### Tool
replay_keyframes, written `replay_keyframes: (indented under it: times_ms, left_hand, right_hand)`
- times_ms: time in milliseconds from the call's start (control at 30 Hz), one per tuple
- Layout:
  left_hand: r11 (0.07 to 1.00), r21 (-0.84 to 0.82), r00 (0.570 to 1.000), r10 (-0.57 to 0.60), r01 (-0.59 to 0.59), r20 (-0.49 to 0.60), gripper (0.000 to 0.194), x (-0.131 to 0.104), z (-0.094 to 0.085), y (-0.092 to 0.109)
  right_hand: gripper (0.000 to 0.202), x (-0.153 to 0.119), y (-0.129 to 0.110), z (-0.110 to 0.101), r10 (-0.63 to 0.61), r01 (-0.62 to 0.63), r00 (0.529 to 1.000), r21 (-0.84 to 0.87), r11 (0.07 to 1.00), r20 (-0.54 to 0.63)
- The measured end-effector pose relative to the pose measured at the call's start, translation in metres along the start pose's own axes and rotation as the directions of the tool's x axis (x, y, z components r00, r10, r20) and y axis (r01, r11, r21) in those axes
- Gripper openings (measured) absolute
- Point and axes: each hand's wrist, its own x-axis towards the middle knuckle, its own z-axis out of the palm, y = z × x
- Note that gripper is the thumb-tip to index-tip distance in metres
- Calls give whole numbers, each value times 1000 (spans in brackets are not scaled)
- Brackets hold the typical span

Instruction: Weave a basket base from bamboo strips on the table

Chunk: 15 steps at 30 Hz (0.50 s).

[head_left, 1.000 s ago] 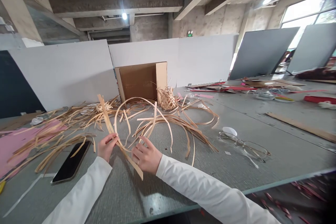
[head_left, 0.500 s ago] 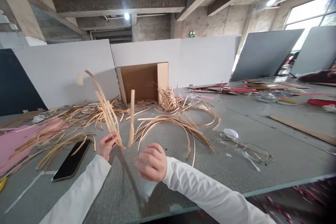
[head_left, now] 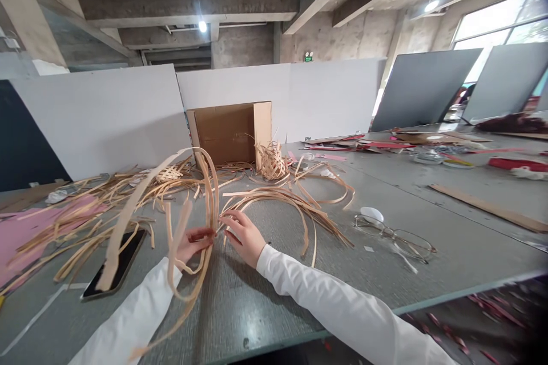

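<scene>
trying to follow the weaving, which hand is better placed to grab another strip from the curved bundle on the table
Right, probably. The right hand rests beside the curved bundle, fingers free. The left hand is pinching looped strips raised off the table.

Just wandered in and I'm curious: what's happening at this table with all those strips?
A person in white sleeves sits at a grey table strewn with thin wooden strips. The left hand pinches a bundle of long strips that arch up and over, while the right hand touches them beside it. A phone lies left, glasses right, a small woven basket behind.
</scene>
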Motion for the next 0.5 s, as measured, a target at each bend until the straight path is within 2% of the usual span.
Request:
replay_keyframes:
  times_ms: [100,267,400,500]
  left_hand:
    - [999,28,991,-37,33,130,42,-4,2,2]
    - [995,82,968,-68,49,243,35,-8,2,4]
    - [995,83,957,-71,50,283,37,-9,4,3]
    - [997,57,964,-66,53,257,42,-8,4,3]
  right_hand:
    - [33,0,0,0,-9,8,1000,-30,1000,-24]
    - [34,2,4,-3,20,-30,995,-99,995,-93]
    - [32,2,8,-1,49,-57,996,-122,991,-71]
    - [34,2,11,1,104,-106,994,-118,987,-19]
